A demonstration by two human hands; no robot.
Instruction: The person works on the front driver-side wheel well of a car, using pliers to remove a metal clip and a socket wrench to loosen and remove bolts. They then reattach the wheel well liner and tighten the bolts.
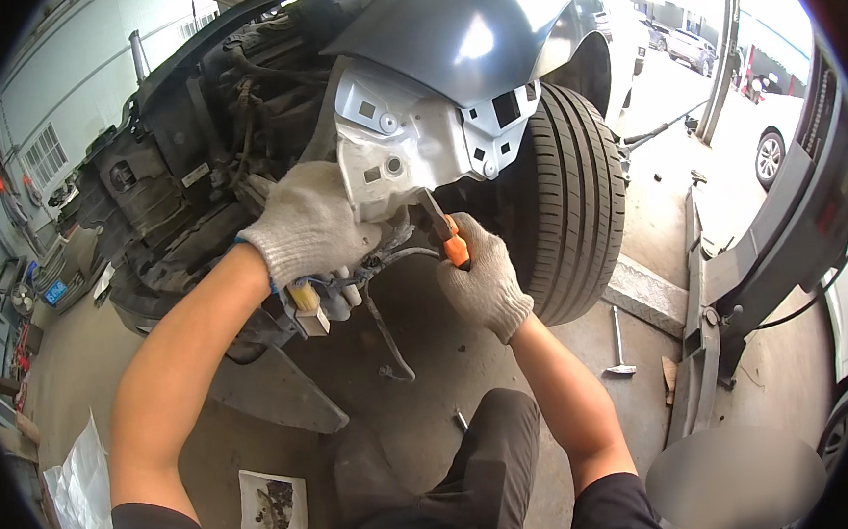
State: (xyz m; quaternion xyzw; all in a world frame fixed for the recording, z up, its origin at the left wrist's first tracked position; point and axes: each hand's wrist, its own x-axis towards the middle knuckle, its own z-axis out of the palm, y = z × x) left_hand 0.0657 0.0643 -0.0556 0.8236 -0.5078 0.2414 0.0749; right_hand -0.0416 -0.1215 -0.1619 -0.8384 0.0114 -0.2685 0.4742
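Note:
My gloved left hand is closed around the lower left edge of a bare silver metal panel at the car's front corner; its fingertips are partly hidden there. In my gloved right hand is an orange-handled tool, its flat metal end pointing up at the panel's bottom edge. Whether that end has one blade or two jaws is hard to make out. A wiring harness hangs just below the panel, between my hands. Above the panel is the dark, shiny fender.
The front tyre stands right of my right hand. Farther right are a lift post and a hammer on the floor. A white cut-open plastic container with small dark parts lies lower left, near a clear plastic sheet.

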